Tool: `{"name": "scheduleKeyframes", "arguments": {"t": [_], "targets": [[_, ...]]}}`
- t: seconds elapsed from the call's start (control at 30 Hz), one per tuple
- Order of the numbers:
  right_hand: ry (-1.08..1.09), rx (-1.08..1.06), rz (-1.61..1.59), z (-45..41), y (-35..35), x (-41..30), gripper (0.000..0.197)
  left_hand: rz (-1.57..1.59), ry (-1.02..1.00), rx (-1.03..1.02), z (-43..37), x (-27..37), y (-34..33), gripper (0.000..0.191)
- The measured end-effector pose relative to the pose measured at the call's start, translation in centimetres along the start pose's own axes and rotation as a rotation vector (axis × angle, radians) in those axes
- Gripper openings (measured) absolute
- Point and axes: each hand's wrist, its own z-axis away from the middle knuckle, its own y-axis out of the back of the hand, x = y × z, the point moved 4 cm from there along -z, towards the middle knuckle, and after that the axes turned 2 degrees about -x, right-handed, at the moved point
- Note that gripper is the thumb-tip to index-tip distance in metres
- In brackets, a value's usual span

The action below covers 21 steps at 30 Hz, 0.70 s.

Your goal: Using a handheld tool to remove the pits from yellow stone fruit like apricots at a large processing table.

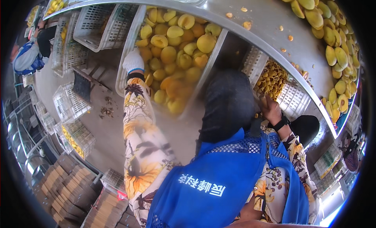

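Note:
My left hand (133, 62), in a white knit glove, is closed over the side rim of a white plastic crate (127, 43). Halved yellow peaches or similar stone fruit (171, 53) fill this crate, and those at its near end look blurred. My bare right hand (269, 109) is by my right knee, beside a white perforated crate (293, 95) of brown fruit stones (270, 79). Its fingers are bent and partly hidden; whether they hold anything is unclear. My black-clad knee (229, 101) stands between the two crates.
A metal worktable (264, 15) edges across above both crates, bearing fruit halves (337, 51) and scattered stones. White crates (97, 28) and a low stool (83, 84) stand at left. Stacked cardboard (67, 187) lies lower left. Another person (30, 57) sits at far left.

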Motion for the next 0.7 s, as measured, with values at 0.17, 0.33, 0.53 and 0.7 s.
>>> {"name": "scheduleKeyframes", "arguments": {"t": [0.17,0.33,0.53,0.7], "targets": [[-0.065,0.027,-0.022,1.8,0.0,1.5,0.049,0.222,-0.302,0.236,1.7,6.7,5.5,0.032],[-0.023,0.093,-0.008,2.7,-0.6,2.0,0.041,0.325,-0.408,0.192,0.3,10.1,2.0,0.046],[0.131,0.167,0.148,4.2,-0.8,3.8,0.035,0.391,-0.029,0.118,2.9,10.3,0.6,0.062],[0.042,0.162,0.024,5.1,-0.9,4.2,0.035,0.459,-0.045,0.014,2.2,9.4,0.4,0.077]]}}
